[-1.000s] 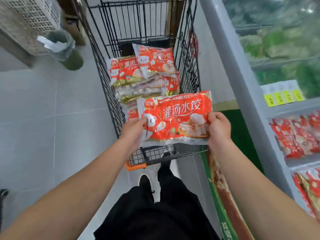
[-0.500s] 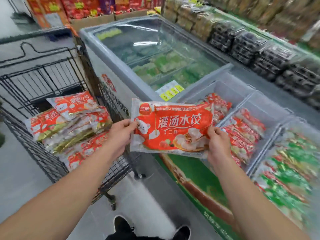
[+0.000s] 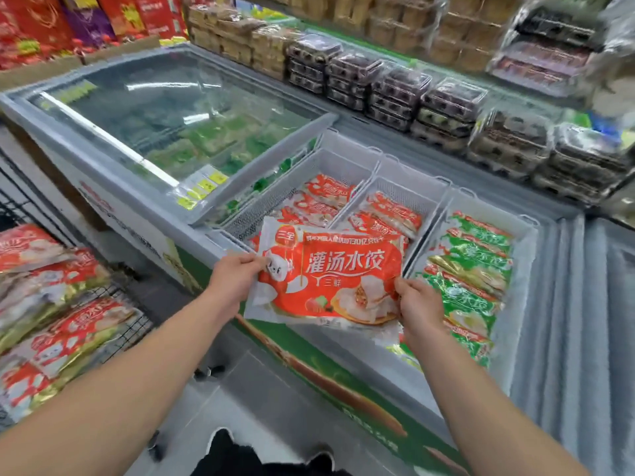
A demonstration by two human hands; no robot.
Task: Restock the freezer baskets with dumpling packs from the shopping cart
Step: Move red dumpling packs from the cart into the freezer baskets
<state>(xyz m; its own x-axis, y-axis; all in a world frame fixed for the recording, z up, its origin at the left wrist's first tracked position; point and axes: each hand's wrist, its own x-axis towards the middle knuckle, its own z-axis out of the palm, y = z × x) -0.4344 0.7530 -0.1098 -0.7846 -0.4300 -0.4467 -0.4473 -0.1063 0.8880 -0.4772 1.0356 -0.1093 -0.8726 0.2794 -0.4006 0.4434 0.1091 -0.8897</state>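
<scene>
Head view: both hands on one red dumpling pack (image 3: 330,276), left hand (image 3: 233,276) pinching its left edge, right hand (image 3: 417,305) gripping the lower right corner, pack held flat, label up, over the freezer's (image 3: 144,214) front rim, just in front of the two baskets (image 3: 347,159) holding red packs. Basket to the right (image 3: 525,242) holds green packs (image 3: 470,269); more red packs (image 3: 58,314) piled in the shopping cart (image 3: 134,324) at far left; sliding glass lid (image 3: 192,108) covers the freezer's left section, egg cartons (image 3: 453,101) on the shelf behind
</scene>
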